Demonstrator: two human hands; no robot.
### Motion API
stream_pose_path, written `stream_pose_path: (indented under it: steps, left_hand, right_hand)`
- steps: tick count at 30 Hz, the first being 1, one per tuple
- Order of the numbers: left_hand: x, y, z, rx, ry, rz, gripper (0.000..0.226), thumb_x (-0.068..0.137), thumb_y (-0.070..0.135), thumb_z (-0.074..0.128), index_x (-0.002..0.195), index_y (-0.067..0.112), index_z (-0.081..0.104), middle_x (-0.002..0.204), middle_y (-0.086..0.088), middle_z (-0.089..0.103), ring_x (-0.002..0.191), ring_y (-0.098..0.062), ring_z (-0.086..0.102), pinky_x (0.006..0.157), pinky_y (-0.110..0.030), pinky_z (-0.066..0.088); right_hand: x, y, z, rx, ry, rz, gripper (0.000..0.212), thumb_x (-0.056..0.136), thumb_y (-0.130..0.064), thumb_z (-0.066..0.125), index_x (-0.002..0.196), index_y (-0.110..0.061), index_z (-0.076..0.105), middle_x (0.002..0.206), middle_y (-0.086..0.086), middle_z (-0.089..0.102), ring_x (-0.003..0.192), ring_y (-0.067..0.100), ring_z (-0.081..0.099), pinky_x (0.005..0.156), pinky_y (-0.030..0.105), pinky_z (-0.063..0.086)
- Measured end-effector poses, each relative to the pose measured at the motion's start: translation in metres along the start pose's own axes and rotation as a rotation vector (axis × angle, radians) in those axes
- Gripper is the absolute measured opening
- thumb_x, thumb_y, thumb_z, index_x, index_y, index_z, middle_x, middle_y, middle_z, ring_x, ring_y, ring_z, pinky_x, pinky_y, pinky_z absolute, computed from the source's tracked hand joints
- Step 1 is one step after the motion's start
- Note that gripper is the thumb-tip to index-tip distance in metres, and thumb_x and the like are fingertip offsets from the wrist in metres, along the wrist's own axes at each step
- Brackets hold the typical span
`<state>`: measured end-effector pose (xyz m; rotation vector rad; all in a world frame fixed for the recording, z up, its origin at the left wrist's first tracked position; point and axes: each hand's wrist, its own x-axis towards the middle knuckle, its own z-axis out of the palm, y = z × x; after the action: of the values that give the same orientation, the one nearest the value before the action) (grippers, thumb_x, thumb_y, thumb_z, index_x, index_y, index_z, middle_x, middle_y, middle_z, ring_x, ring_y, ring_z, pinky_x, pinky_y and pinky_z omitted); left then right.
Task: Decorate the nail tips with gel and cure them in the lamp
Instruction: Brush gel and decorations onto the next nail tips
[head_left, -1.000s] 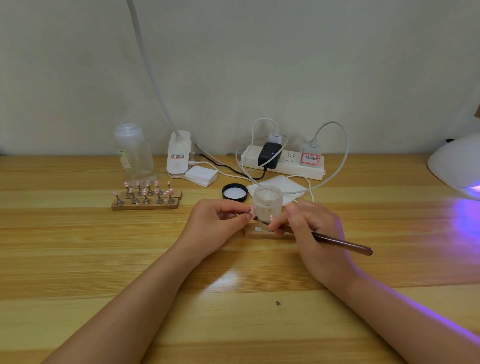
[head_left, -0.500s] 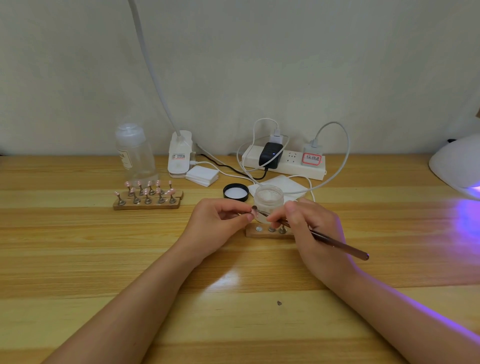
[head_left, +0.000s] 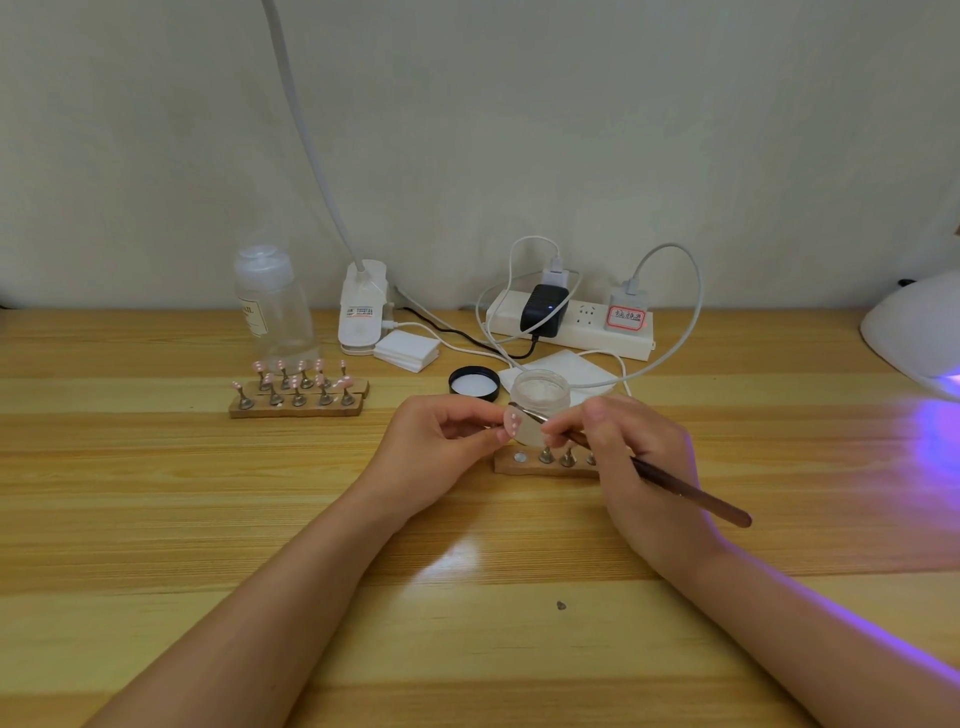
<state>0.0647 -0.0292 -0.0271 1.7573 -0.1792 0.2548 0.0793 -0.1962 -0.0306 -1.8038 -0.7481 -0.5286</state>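
Near the middle of the wooden tabletop (head_left: 156, 519), the left hand (head_left: 441, 452) pinches a small pink nail tip with white dots (head_left: 511, 423). The right hand (head_left: 639, 467) grips a slim brown brush (head_left: 691, 493), its tip touching that nail. A frosted clear gel jar (head_left: 540, 402) stands just behind; the white curing lamp (head_left: 914, 327) glows violet at the right edge.

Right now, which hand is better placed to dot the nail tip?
Right. The right hand grips the brush, its tip at the nail tip pinched by the left hand.
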Motion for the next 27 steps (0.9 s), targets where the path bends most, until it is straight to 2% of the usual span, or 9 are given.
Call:
stream_pose_path:
  steps: [4, 10, 16, 20, 27]
  left_hand:
    - [0.0001, -0.0005, -0.0008, -0.013, 0.002, 0.005, 0.018, 0.077, 0.0, 0.067, 0.079, 0.016, 0.072, 0.079, 0.008, 0.072, 0.077, -0.005, 0.067, 0.068, -0.011, 0.049]
    - [0.0007, -0.0007, -0.0008, -0.038, 0.024, -0.014, 0.019, 0.076, 0.0, 0.068, 0.08, 0.018, 0.072, 0.079, 0.009, 0.072, 0.077, -0.003, 0.067, 0.066, -0.009, 0.048]
    - [0.0007, -0.0008, -0.0013, -0.052, 0.037, -0.025, 0.019, 0.077, 0.002, 0.068, 0.08, 0.02, 0.072, 0.082, 0.009, 0.072, 0.08, -0.002, 0.067, 0.067, -0.008, 0.047]
    - [0.0011, -0.0009, -0.0014, -0.067, 0.022, -0.036, 0.017, 0.076, 0.003, 0.069, 0.081, 0.018, 0.072, 0.082, 0.01, 0.073, 0.081, -0.003, 0.067, 0.067, -0.008, 0.047]
    - [0.0003, -0.0014, -0.0017, -0.051, 0.016, -0.028, 0.017, 0.076, 0.003, 0.069, 0.079, 0.019, 0.073, 0.081, 0.008, 0.073, 0.08, -0.005, 0.068, 0.068, -0.01, 0.048]
  right_hand:
    - [0.0003, 0.0005, 0.0011, -0.037, -0.011, -0.007, 0.034, 0.09, -0.039, 0.033, 0.074, -0.035, 0.062, 0.065, -0.011, 0.063, 0.068, 0.018, 0.059, 0.07, 0.036, 0.045]
    - [-0.0018, 0.0026, 0.0011, -0.027, -0.004, -0.02, 0.046, 0.091, -0.037, 0.033, 0.068, -0.019, 0.068, 0.062, -0.011, 0.062, 0.063, 0.013, 0.058, 0.068, 0.035, 0.045]
    - [-0.0028, 0.0029, 0.0003, 0.019, 0.02, -0.059, 0.04, 0.092, -0.032, 0.032, 0.066, -0.031, 0.063, 0.056, -0.008, 0.061, 0.06, 0.005, 0.058, 0.069, 0.038, 0.044]
    - [-0.0022, 0.0022, -0.0006, 0.036, 0.063, -0.065, 0.037, 0.091, -0.03, 0.032, 0.071, -0.029, 0.063, 0.062, -0.012, 0.061, 0.065, 0.004, 0.059, 0.066, 0.03, 0.045]
    - [-0.0008, 0.0024, 0.0005, -0.02, -0.026, -0.027, 0.033, 0.09, -0.037, 0.033, 0.076, -0.032, 0.063, 0.067, -0.009, 0.064, 0.071, 0.005, 0.062, 0.069, 0.022, 0.046]
